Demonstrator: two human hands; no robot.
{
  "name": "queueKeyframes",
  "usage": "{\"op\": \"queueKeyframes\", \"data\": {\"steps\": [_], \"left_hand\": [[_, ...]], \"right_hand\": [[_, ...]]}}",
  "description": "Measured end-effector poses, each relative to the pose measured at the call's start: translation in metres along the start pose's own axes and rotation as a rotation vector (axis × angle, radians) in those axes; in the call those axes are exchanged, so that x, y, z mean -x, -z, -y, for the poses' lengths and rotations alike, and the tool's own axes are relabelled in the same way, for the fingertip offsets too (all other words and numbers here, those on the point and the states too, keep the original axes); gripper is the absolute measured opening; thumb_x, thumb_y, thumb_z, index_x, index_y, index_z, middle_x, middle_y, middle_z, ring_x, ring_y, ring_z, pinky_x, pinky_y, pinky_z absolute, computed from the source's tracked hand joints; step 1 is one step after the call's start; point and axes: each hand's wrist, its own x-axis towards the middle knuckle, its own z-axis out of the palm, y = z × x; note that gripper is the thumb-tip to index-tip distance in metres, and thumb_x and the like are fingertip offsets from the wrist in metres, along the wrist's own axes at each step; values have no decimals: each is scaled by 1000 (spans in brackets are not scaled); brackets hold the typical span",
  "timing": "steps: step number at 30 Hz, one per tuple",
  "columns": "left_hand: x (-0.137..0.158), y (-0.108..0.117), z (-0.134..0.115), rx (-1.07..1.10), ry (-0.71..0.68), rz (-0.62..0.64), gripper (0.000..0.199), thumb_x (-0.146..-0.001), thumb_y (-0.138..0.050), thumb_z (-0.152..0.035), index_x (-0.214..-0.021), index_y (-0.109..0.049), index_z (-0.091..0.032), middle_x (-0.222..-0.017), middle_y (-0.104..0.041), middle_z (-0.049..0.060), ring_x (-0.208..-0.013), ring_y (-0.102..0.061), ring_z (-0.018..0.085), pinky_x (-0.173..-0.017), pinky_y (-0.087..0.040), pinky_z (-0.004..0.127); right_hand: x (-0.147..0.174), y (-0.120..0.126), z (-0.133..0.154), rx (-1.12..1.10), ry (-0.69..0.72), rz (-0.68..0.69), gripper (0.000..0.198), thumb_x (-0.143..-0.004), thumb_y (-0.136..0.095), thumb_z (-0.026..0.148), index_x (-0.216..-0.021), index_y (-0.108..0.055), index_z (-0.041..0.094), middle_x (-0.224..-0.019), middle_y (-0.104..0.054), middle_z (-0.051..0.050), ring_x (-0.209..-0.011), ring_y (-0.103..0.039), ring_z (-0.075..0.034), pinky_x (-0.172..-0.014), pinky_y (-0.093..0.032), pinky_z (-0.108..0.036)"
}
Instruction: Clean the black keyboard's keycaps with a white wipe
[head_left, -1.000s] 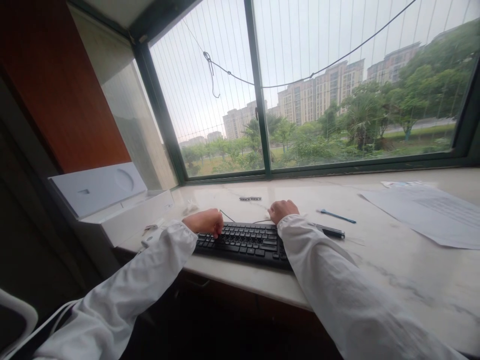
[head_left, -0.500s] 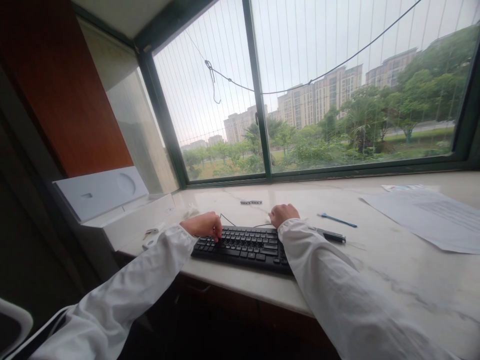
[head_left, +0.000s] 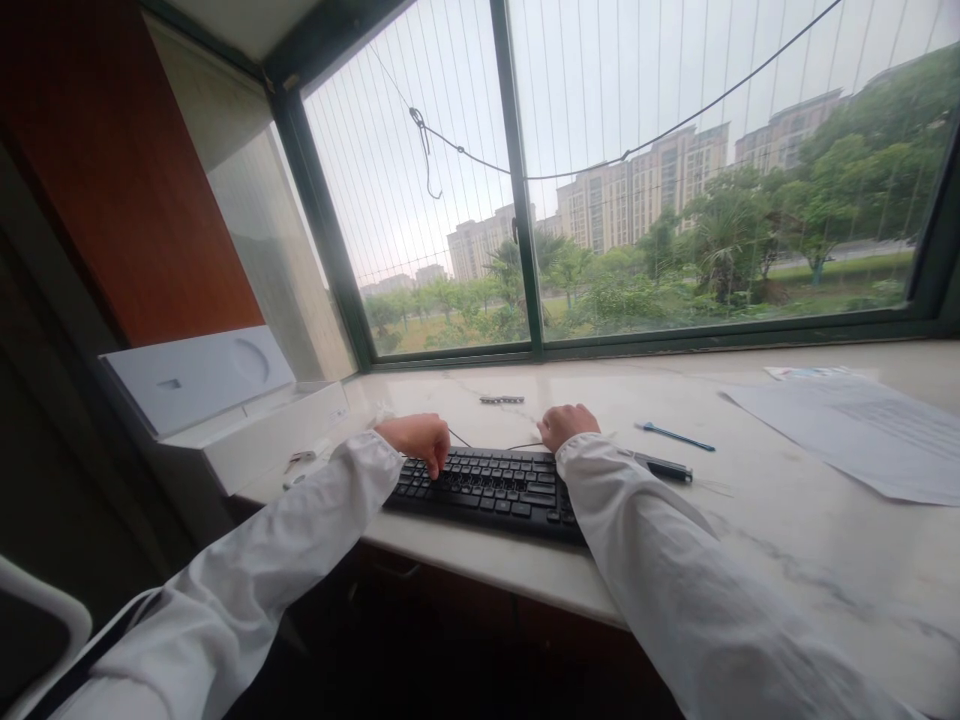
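A black keyboard (head_left: 487, 490) lies along the near edge of the marble-patterned counter; a dark band in its rows looks as if keycaps are off there. Over its upper left part, my left hand (head_left: 420, 440) is closed, fingers bent down to the keys; whatever lies between the fingertips is hidden. Just behind the keyboard's upper right edge rests my right hand (head_left: 568, 425), closed with knuckles up, its fingertips hidden. Beyond the hands lies a short row of small dark pieces (head_left: 502, 400). My right sleeve covers the keyboard's right end.
To the right lie a thin blue tool (head_left: 679, 437), a black-handled tool (head_left: 664, 468) and printed papers (head_left: 862, 430). An open white box (head_left: 262, 435) stands at the left, with small items (head_left: 300, 459) beside it. A barred window (head_left: 536, 349) closes off the back.
My left hand has shifted slightly right and up over the keys, its fingers still bent down. My right hand stays almost where it was. The view has tilted very slightly.
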Motion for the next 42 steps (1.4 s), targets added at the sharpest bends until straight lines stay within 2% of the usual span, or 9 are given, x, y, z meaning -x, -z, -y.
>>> {"op": "queueKeyframes", "data": {"steps": [5, 11, 17, 21, 26, 32, 38, 42], "left_hand": [[-8, 0, 1, -7, 41, 2, 26, -47, -86, -24, -69, -73, -22, -63, -67, -4, -64, -58, 14, -58, -39, 23], [-19, -1, 4, 75, 59, 71, 25, -43, -86, -21, -62, -69, -20, -59, -64, -5, -59, -56, 13, -57, -37, 23], [-30, -2, 12, 93, 82, 147, 27, -42, -86, -22, -63, -69, -19, -58, -65, -5, -59, -57, 13, -56, -38, 22], [-27, -3, 16, 108, 29, 136, 25, -46, -85, -19, -63, -67, -18, -59, -65, -5, -61, -58, 12, -55, -37, 22], [-16, -8, 16, 137, -27, 66, 21, -50, -84, -17, -63, -67, -18, -60, -65, -5, -62, -60, 13, -57, -38, 22], [-19, -12, 13, 99, -9, 57, 22, -48, -85, -17, -62, -68, -18, -58, -65, -4, -60, -59, 12, -57, -38, 22], [-19, 1, 12, 100, 55, 108, 27, -44, -87, -26, -62, -68, -19, -58, -64, -5, -61, -58, 12, -56, -37, 22], [-11, 17, 21, 105, 67, 59, 27, -48, -86, -28, -65, -67, -19, -65, -67, -5, -69, -60, 13, -59, -38, 22]], "right_hand": [[1, 1, 1, 0, 4, 5, 33, -88, -44, 32, -85, -74, 16, -92, -73, -13, -89, -65, -23, -82, -39, -34], [1, 1, -1, -13, -2, 16, 33, -89, -45, 33, -86, -74, 17, -90, -73, -13, -89, -65, -22, -84, -39, -34], [0, -2, -2, -19, 5, 10, 34, -89, -44, 32, -84, -73, 16, -89, -73, -13, -87, -65, -22, -84, -39, -34], [-2, -3, -3, -10, 4, 7, 33, -88, -44, 32, -85, -73, 16, -88, -73, -13, -87, -65, -22, -84, -39, -35], [-2, -2, -2, -6, 2, 14, 34, -89, -44, 32, -89, -74, 16, -92, -72, -14, -91, -64, -23, -85, -38, -35], [-1, -2, -3, -6, -2, 16, 33, -89, -44, 33, -88, -73, 17, -92, -72, -13, -91, -64, -23, -85, -38, -34], [-1, -1, -4, 12, 3, -8, 33, -90, -45, 32, -86, -73, 16, -88, -73, -13, -87, -65, -22, -84, -39, -34], [-1, 0, -4, 24, 5, -24, 33, -89, -46, 33, -86, -73, 16, -88, -73, -13, -86, -65, -22, -84, -40, -34]]}}
